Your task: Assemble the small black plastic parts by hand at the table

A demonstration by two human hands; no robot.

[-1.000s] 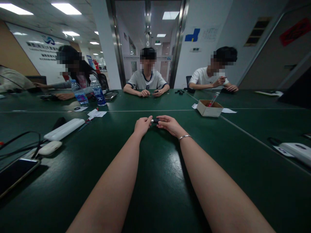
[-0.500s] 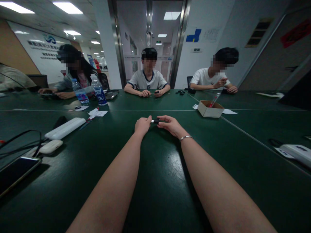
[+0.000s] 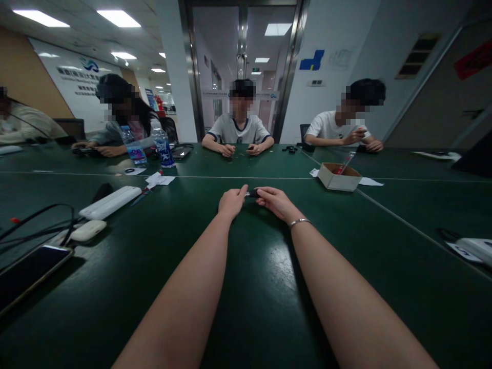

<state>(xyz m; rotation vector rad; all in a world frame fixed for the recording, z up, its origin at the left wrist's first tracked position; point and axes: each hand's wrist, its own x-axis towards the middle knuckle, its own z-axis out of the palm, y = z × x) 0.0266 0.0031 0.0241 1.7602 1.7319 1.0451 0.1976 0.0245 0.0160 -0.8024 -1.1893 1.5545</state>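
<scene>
Over the green table, my two hands meet at a small black stick with a silver metal end, perhaps a USB plug; it is too small to tell. The thumb and fingers of my left hand pinch its silver end. At the black end, my right hand has its thumb and fingertips closed on it, a silver bracelet round the wrist. The fingertips partly cover both ends of the stick.
On the left lie a phone, a white case, a long white device and black cables. Two bottles stand beyond. At right are an open box and a white device. Several people sit across the table.
The fingers of my right hand have closed in on the black end, where they were more open before. The whole view has shifted slightly, moving the scene right.
</scene>
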